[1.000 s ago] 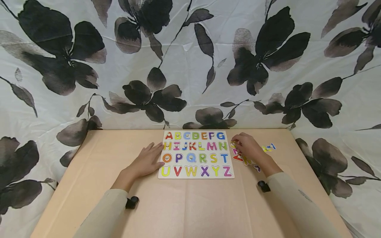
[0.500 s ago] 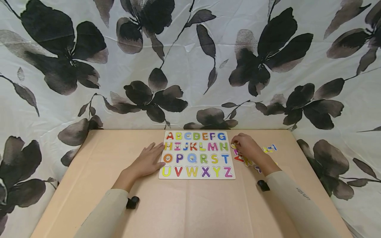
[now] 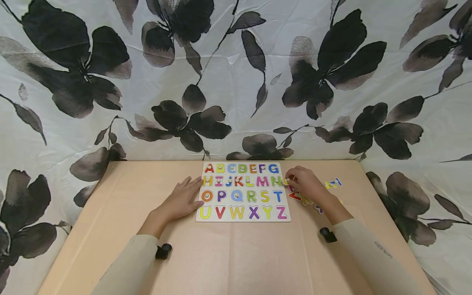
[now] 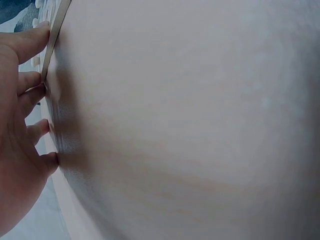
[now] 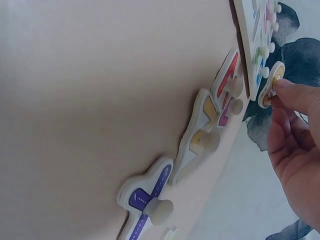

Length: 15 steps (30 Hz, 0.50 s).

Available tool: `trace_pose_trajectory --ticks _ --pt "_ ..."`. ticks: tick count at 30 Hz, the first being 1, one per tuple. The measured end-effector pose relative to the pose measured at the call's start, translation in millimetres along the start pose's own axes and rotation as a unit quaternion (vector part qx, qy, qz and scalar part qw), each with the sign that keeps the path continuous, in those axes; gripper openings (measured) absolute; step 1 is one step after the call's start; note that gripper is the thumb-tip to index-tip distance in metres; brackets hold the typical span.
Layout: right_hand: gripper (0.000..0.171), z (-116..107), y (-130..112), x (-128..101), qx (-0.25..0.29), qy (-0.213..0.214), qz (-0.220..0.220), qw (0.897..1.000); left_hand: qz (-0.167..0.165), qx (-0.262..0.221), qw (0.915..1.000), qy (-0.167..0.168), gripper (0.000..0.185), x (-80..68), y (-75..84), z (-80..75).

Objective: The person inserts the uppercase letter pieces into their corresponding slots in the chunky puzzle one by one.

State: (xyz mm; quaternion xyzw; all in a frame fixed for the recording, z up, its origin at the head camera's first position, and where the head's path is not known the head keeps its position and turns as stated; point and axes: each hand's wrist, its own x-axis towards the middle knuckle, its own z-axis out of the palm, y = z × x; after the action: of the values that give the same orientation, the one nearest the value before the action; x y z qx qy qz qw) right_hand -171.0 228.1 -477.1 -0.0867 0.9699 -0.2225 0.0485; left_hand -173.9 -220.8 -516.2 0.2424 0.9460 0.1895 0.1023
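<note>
Floral black-and-white cloth behind a tan worktop [image 3: 236,254]. Left hand [image 3: 182,200] lies flat, fingers straight, tips against the left edge of the alphabet puzzle board [image 3: 243,191] at centre. Right hand [image 3: 307,184] sits just off the board's right edge, fingers pinching a small yellow piece [image 5: 270,85] by its peg. Loose letter pieces [image 5: 215,112] lie under and beside that hand.

Even, soft light; head view sharp w/ wide-angle edge bend; wrist views blurry, close, dim shadows.
</note>
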Motion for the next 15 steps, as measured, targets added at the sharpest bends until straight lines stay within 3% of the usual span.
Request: trace_pose_trajectory --ticks 8,15 --pt "0.014 6 -9 -7 0.025 -0.001 0.005 1.0 -0.001 -0.006 1.0 0.001 0.08 -1.0 -0.7 0.5" --pt "0.014 16 -16 -9 0.029 0.01 -0.022 0.999 -0.002 -0.008 1.0 0.0 0.08 -0.3 0.5 0.0"
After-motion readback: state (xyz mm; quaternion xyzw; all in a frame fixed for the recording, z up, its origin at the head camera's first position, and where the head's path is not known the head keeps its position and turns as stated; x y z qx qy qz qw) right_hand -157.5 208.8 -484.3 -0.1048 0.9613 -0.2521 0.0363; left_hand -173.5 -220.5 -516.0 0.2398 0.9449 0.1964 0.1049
